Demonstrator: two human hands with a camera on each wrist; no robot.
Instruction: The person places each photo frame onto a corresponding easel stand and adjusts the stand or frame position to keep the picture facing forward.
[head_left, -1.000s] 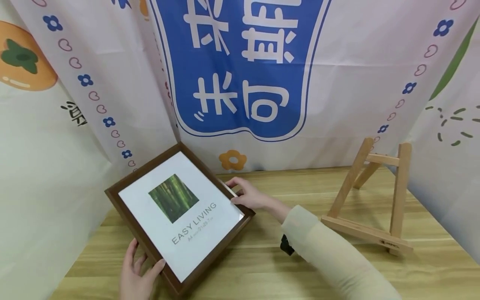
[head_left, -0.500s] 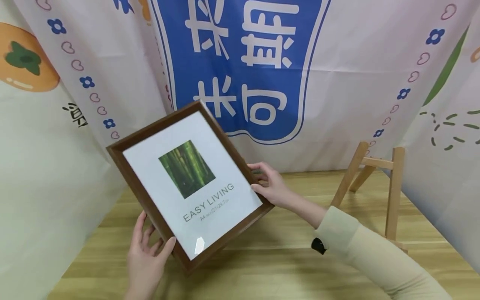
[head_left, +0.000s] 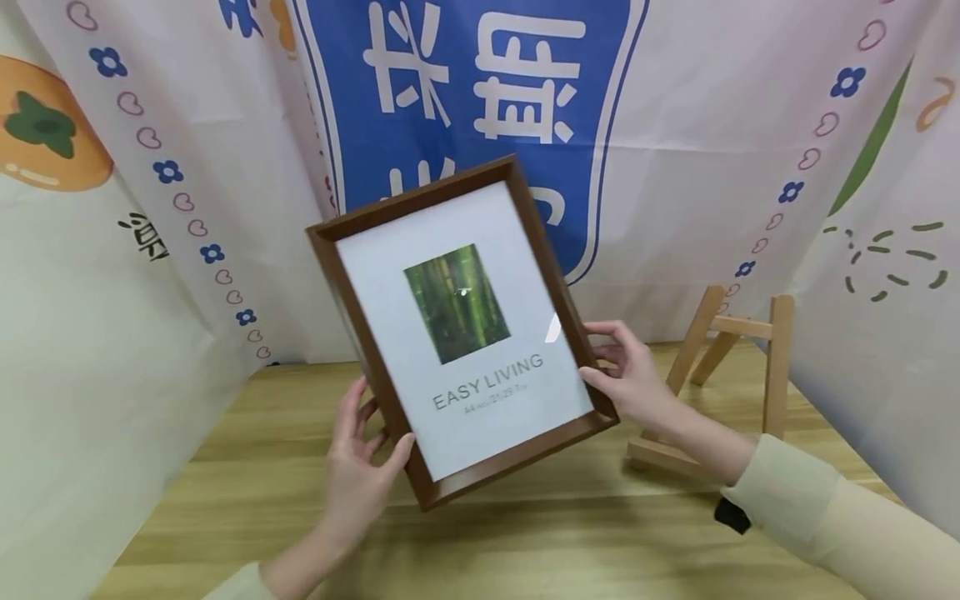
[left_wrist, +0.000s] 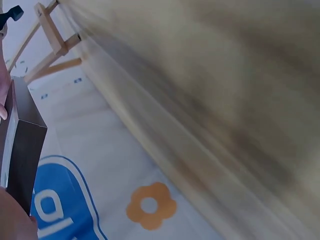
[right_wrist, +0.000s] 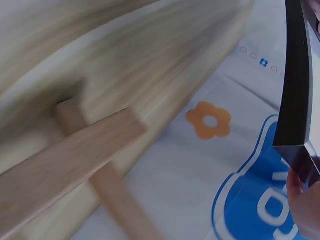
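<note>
The left hand (head_left: 360, 479) and right hand (head_left: 632, 382) are curled round opposite sides of a brown picture frame (head_left: 467, 333), which is held tilted above the wood-grain table (head_left: 225, 500), left of a wooden easel (head_left: 742, 327).

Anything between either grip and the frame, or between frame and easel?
Nothing visible separates the left grip or right grip from the frame. In the head view, the right grip lies between frame and easel.
</note>
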